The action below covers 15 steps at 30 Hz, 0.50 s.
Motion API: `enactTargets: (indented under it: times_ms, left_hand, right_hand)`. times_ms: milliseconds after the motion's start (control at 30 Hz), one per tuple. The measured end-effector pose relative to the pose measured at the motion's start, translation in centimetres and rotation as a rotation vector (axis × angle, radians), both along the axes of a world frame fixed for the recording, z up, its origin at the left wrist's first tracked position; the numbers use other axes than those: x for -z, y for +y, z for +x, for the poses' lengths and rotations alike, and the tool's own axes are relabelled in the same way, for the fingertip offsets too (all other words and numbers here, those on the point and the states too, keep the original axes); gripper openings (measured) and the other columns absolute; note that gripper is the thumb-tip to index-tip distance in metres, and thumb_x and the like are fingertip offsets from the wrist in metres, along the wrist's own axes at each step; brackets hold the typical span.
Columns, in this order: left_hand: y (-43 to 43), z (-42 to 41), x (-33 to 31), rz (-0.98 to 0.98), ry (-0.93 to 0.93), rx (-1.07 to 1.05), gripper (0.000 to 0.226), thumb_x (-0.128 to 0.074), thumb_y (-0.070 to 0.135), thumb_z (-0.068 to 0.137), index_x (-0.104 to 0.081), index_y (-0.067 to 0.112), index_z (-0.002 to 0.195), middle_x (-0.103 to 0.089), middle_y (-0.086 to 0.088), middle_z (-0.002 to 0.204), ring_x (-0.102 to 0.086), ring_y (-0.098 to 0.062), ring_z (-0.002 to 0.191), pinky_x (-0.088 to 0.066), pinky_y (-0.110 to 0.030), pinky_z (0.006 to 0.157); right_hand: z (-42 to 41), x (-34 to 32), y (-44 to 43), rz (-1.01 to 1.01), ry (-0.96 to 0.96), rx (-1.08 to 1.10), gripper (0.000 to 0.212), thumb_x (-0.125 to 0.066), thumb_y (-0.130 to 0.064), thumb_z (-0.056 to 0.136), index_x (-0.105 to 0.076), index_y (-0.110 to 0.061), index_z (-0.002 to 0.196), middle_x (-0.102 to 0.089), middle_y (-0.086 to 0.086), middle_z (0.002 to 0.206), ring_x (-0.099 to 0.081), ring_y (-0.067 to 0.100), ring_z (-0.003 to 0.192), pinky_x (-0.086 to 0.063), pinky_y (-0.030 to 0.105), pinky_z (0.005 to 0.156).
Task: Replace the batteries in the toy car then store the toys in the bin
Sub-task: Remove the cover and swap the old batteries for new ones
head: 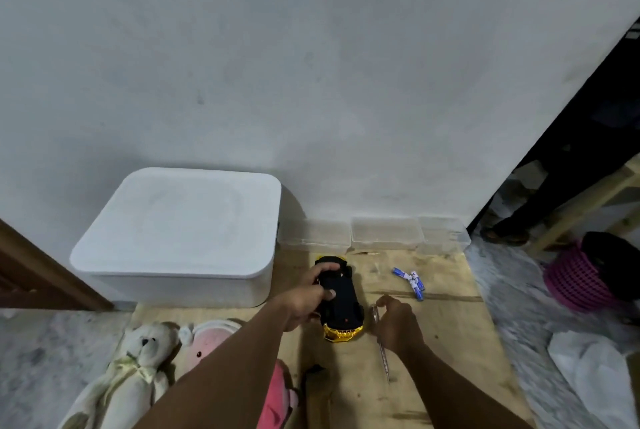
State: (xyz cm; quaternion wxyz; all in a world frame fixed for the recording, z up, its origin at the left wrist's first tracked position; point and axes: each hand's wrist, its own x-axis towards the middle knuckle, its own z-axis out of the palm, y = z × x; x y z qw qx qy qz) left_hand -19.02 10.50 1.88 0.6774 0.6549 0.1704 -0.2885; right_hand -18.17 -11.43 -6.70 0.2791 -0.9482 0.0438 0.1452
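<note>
Toy car (341, 304), yellow w/ black underside facing up, is lying flipped on the wooden board (446, 335), just right of the white bin. Left hand (311, 297) is gripping it from the left side, fingers curled over the black underside, thumb pressing on top, so it's clamped on the car. Right hand (398, 323) is sitting just right of the car, fingers curled down around a screwdriver (382, 352); the shaft is sticking out below the hand toward the camera, tip resting on or near the board, can't tell which. The upper end is showing near the fingers, close to the car's side, prob. not touching it.

Blue batteries (412, 281) are lying in a loose bunch on the board, right of the car & beyond the right hand, apart from both. A small black piece (315, 368) is lying on the board nearer the camera; can't tell what it is.

Bin (180, 238) is standing against the wall w/ its lid on. Three clear plastic containers (384, 233) are lining the wall behind the car. Cream teddy (138, 366) & a pink plush (211, 338) are lying at the board's left edge, near the left forearm. Purple basket (575, 279) is sitting far right on the floor.
</note>
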Motion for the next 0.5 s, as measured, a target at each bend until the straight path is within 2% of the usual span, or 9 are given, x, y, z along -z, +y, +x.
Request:
enactTargets:
  times_ms: [67,167,267,400,500]
  left_hand:
    - [0.1,-0.3,0.1,0.008,-0.012,-0.005,0.057,-0.046,-0.004,0.096,-0.053,0.045,0.125,-0.05,-0.01,0.13,-0.06,-0.034,0.101,-0.049,-0.035,0.062]
    - [0.3,-0.1,-0.5,0.003,-0.017,-0.001,0.063,-0.045,-0.006,0.094,-0.051,0.046,0.128,-0.05,-0.01,0.131,-0.06,-0.039,0.106,-0.051,-0.038,0.067]
    - [0.5,0.1,-1.2,0.005,-0.013,0.01,0.069,-0.044,-0.008,0.088,-0.053,0.05,0.125,-0.053,-0.01,0.128,-0.059,-0.035,0.096,-0.044,-0.038,0.067]
    - [0.4,0.2,-2.0,-0.018,-0.013,0.036,0.075,-0.038,-0.009,0.084,-0.055,0.052,0.124,-0.059,-0.01,0.121,-0.054,-0.029,0.087,-0.04,-0.029,0.058]
    - [0.5,0.3,-2.7,-0.03,-0.001,0.008,0.074,-0.037,-0.009,0.084,-0.052,0.049,0.128,-0.058,-0.01,0.122,-0.055,-0.026,0.086,-0.044,-0.027,0.056]
  right_hand:
    - [0.6,-1.4,0.1,-0.02,-0.047,-0.013,0.041,-0.077,-0.03,0.079,-0.061,-0.023,0.116,-0.071,0.0,0.1,-0.068,0.018,0.091,-0.048,0.025,0.07]
    - [2.3,-4.9,1.2,0.25,-0.222,0.015,0.022,-0.072,-0.016,0.085,-0.064,-0.03,0.099,-0.07,-0.006,0.096,-0.068,0.015,0.094,-0.052,0.025,0.075]
    - [3.3,-8.7,2.8,0.411,-0.243,-0.155,0.028,-0.068,-0.012,0.087,-0.067,-0.037,0.1,-0.064,-0.013,0.108,-0.064,0.007,0.094,-0.052,0.022,0.081]
    - [3.9,-10.7,4.3,0.333,-0.124,-0.385,0.031,-0.067,-0.023,0.087,-0.067,-0.046,0.108,-0.053,-0.013,0.12,-0.055,0.006,0.11,-0.047,0.023,0.094]
    - [4.0,-11.1,5.1,0.258,-0.094,-0.415,0.03,-0.067,-0.026,0.088,-0.068,-0.034,0.117,-0.05,-0.01,0.123,-0.051,0.008,0.115,-0.044,0.026,0.101]
